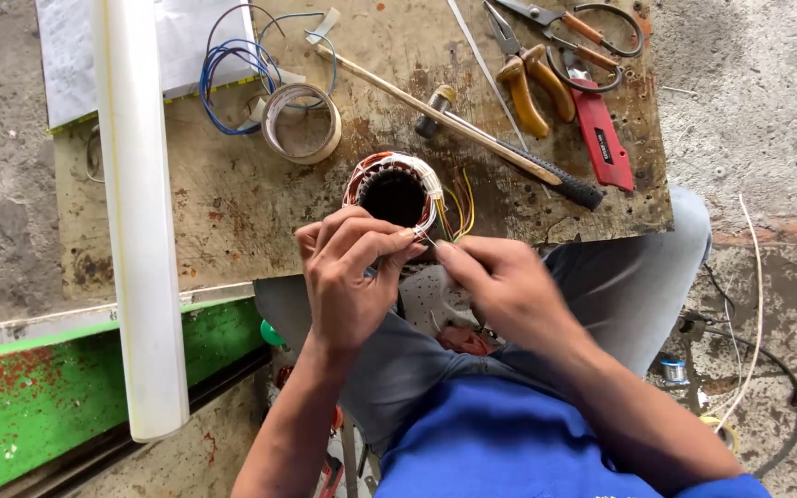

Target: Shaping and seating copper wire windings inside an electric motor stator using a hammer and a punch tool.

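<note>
A round motor stator with copper windings and white binding sits on a worn wooden board. Yellow and red lead wires fan out at its right. My left hand is at the stator's near edge, thumb and finger pinched on a thin white thread. My right hand meets it from the right, fingertips pinched on the same thread. Both hands hover over my lap, close together and almost touching.
On the board lie a tape roll, blue wire coil, hammer, yellow-handled pliers, scissors and a red cutter. A white pipe stands left, above a green beam. Cables trail right.
</note>
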